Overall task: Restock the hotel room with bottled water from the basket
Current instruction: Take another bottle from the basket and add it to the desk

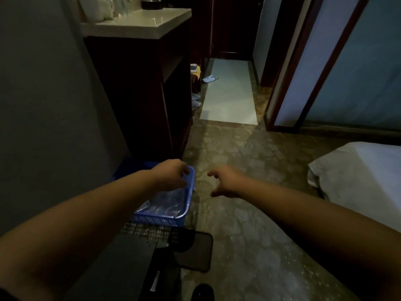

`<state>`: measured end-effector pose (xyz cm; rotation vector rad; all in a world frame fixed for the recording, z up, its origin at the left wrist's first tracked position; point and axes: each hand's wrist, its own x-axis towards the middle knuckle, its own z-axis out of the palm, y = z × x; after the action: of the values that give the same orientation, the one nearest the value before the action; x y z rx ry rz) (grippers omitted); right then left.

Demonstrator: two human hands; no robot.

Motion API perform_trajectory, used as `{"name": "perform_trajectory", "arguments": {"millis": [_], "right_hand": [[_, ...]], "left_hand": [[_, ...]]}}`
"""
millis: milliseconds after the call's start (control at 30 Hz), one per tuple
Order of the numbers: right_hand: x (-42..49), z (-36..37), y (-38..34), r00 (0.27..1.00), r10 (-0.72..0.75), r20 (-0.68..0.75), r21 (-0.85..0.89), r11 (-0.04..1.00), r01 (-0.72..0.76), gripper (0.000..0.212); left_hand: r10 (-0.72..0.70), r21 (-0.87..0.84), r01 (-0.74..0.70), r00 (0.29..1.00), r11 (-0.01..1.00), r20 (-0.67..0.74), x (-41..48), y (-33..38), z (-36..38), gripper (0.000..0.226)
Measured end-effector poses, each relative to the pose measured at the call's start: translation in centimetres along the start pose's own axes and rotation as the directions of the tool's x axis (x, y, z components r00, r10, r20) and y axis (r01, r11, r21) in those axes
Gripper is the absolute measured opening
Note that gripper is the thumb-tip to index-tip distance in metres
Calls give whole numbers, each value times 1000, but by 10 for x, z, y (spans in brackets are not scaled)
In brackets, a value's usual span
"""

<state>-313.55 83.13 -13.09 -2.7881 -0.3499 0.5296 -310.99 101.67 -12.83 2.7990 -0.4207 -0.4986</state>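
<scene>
- I am reaching my left hand (171, 174) down over the far right corner of the blue basket (160, 218); its fingers are curling just at the rim, but in this dim light I cannot tell whether they are gripping the rim or only hanging above it.
- I am holding my right hand (225, 181) out over the floor (238, 153), just to the right of the basket and apart from it; its fingers are hanging loosely bent and are holding nothing.
- The basket is standing on the floor, near to me on the left, close to the wall and in front of the dark wooden desk (141, 27).
- The water bottles (167, 200) are lying inside the basket, clear and shining; how many there are I cannot count.
- White cups (97, 7) are standing on the pale top of the desk, far on the left.
- A corner of the bed (358, 177) with white sheets is showing on the right.
- A white slipper (209, 79) is lying far away on the pale floor strip beyond the desk.
- A flat black thing (193, 250) is lying on the floor just near the basket, on my side of it.
</scene>
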Motion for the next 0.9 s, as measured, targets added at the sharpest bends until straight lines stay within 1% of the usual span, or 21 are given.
{"name": "perform_trajectory", "arguments": {"millis": [233,467,567,667,767,900], "right_hand": [[76,-41,18,1000,-13,-14,17,1000,13,66],[133,-62,43,999,-26,-20,60,998,27,67],[156,-70,53,998,-58,-10,22,998,58,65],[185,-81,66,992,-126,4,-58,990,126,61],[221,-94,83,980,-194,36,-135,971,197,63],[270,-117,109,958,-276,77,-187,940,286,67]], "left_hand": [[17,19,-17,1000,1000,8,86,-3,-37,39],[0,16,-1,998,1000,58,146,-11,-54,42],[-9,-11,10,998,1000,61,167,-9,-58,41],[-34,-40,35,999,999,37,195,-7,-63,39],[-99,-60,98,995,993,-21,226,-6,-69,41],[-203,-111,196,978,974,-54,266,-4,-70,39]]}}
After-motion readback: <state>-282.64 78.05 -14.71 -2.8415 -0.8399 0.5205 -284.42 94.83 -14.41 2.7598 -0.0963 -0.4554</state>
